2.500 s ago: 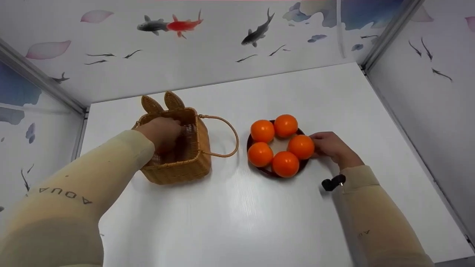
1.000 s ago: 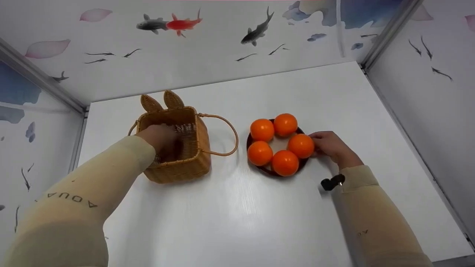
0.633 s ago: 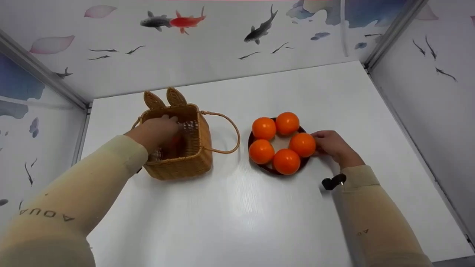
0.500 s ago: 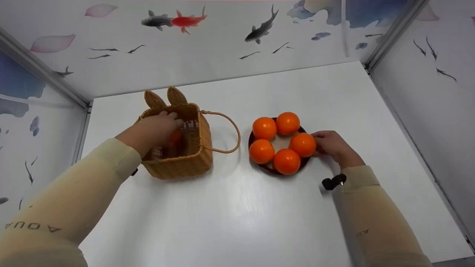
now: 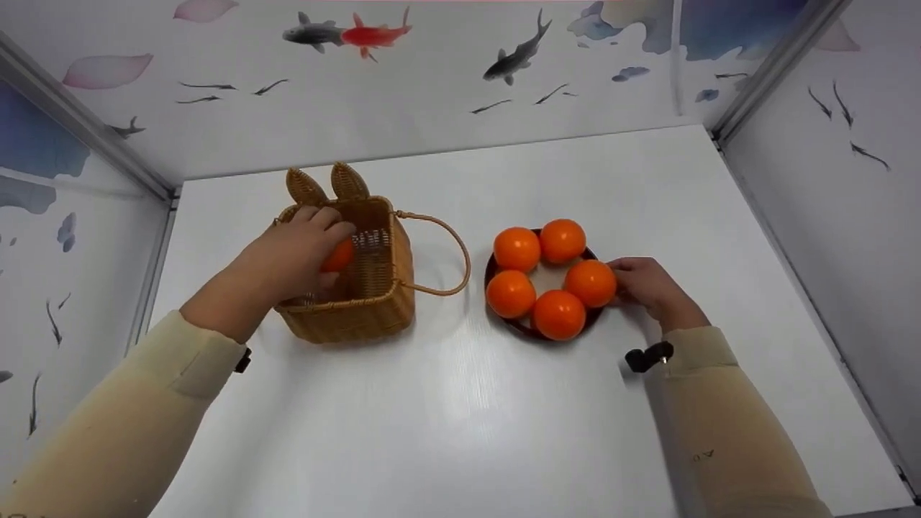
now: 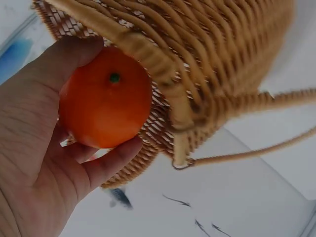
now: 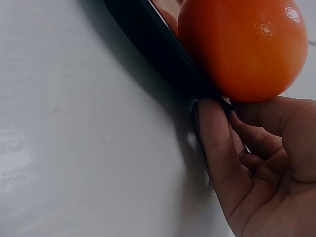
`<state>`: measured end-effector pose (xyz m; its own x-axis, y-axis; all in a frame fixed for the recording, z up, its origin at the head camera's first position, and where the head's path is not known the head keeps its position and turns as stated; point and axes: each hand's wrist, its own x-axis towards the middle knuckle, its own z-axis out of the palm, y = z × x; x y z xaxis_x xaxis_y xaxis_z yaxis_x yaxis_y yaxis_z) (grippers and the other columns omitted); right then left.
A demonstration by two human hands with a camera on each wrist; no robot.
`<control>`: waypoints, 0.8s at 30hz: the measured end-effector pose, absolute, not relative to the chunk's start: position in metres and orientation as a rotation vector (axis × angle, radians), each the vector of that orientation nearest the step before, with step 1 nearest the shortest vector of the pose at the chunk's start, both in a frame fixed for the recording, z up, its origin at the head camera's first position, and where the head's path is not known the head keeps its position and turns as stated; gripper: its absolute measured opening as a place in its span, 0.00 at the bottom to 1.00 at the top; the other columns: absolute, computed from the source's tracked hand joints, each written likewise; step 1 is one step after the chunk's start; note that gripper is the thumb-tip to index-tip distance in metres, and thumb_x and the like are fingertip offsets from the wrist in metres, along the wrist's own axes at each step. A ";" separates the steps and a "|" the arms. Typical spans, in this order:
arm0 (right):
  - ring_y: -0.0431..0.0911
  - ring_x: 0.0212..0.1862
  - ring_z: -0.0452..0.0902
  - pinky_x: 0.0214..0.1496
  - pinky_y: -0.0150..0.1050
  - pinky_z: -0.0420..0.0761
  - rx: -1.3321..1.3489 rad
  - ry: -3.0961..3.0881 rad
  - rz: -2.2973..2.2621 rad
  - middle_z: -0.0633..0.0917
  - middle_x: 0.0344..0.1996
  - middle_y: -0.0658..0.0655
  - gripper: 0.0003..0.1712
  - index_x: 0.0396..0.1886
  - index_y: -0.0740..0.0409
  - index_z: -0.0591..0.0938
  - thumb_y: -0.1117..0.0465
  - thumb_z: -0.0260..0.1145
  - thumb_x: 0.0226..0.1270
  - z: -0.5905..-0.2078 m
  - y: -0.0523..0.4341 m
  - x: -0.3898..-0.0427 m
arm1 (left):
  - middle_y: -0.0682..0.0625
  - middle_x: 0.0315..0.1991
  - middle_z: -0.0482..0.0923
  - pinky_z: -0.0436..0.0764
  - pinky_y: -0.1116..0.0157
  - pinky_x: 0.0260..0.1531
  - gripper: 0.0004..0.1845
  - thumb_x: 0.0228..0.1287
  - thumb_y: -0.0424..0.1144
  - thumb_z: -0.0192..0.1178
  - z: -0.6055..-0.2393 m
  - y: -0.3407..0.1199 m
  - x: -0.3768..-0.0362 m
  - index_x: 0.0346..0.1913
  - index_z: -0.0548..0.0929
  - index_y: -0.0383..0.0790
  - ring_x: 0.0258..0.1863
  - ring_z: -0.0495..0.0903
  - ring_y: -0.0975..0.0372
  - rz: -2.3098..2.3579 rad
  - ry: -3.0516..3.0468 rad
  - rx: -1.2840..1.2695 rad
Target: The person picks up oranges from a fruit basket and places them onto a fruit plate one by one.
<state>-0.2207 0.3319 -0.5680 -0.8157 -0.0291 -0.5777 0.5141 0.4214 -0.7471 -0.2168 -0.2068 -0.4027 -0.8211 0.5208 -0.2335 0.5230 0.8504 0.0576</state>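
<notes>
My left hand (image 5: 298,244) grips an orange (image 5: 337,255) at the mouth of a wicker basket (image 5: 374,302) with two ear-shaped flaps and a loop handle. In the left wrist view the orange (image 6: 105,98) sits between thumb and fingers (image 6: 106,160), just below the basket rim (image 6: 163,74). A dark plate (image 5: 515,325) to the right carries several oranges (image 5: 560,314) in a ring. My right hand (image 5: 642,284) holds the plate's right edge, beside one orange (image 5: 591,283). The right wrist view shows its fingers (image 7: 222,148) against the plate rim (image 7: 158,44), under that orange (image 7: 244,47).
A white table (image 5: 460,403) lies inside a walled booth with fish-patterned panels (image 5: 345,72) at the back and both sides. The basket handle (image 5: 450,252) arcs toward the plate. A black wrist camera mount (image 5: 647,356) sits on the right sleeve.
My left hand has risen from deep inside the basket to its rim, bringing an orange up into sight. The right hand has stayed at the plate's edge.
</notes>
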 end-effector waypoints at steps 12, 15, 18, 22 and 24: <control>0.39 0.42 0.85 0.47 0.32 0.86 0.406 2.160 -1.413 0.86 0.44 0.46 0.27 0.69 0.62 0.78 0.52 0.61 0.77 -0.569 0.333 -0.222 | 0.40 0.65 0.70 0.85 0.45 0.53 0.30 0.63 0.41 0.72 -0.401 -0.176 -0.177 0.65 0.72 0.41 0.69 0.69 0.45 0.206 3.129 1.081; 0.40 0.41 0.84 0.47 0.33 0.86 0.411 2.162 -1.410 0.86 0.42 0.46 0.27 0.68 0.61 0.78 0.52 0.60 0.77 -0.569 0.335 -0.222 | 0.41 0.66 0.70 0.86 0.46 0.54 0.31 0.63 0.42 0.72 -0.404 -0.164 -0.170 0.66 0.71 0.42 0.69 0.68 0.46 0.237 3.149 1.123; 0.41 0.40 0.84 0.47 0.33 0.86 0.421 2.153 -1.412 0.86 0.41 0.47 0.26 0.67 0.61 0.79 0.51 0.61 0.77 -0.567 0.335 -0.222 | 0.43 0.65 0.70 0.86 0.48 0.55 0.31 0.63 0.42 0.70 -0.410 -0.149 -0.165 0.67 0.71 0.43 0.68 0.68 0.48 0.283 3.160 1.172; 0.42 0.42 0.84 0.48 0.33 0.86 0.419 2.152 -1.405 0.86 0.42 0.48 0.26 0.66 0.60 0.79 0.50 0.61 0.77 -0.565 0.334 -0.222 | 0.43 0.66 0.71 0.85 0.50 0.56 0.31 0.63 0.42 0.70 -0.418 -0.127 -0.160 0.67 0.71 0.44 0.68 0.70 0.48 0.347 3.175 1.281; 0.41 0.42 0.84 0.48 0.34 0.86 0.419 2.149 -1.410 0.86 0.43 0.48 0.26 0.67 0.60 0.79 0.49 0.61 0.78 -0.565 0.334 -0.222 | 0.44 0.66 0.71 0.86 0.52 0.56 0.31 0.63 0.43 0.71 -0.422 -0.116 -0.160 0.67 0.71 0.44 0.67 0.71 0.48 0.374 3.175 1.340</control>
<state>-0.2217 0.3335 -0.5654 -0.8110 -0.0300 -0.5842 0.5239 0.4071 -0.7482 -0.1597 -0.1157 -0.4222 -0.6569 0.6551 0.3733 0.7240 0.6864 0.0694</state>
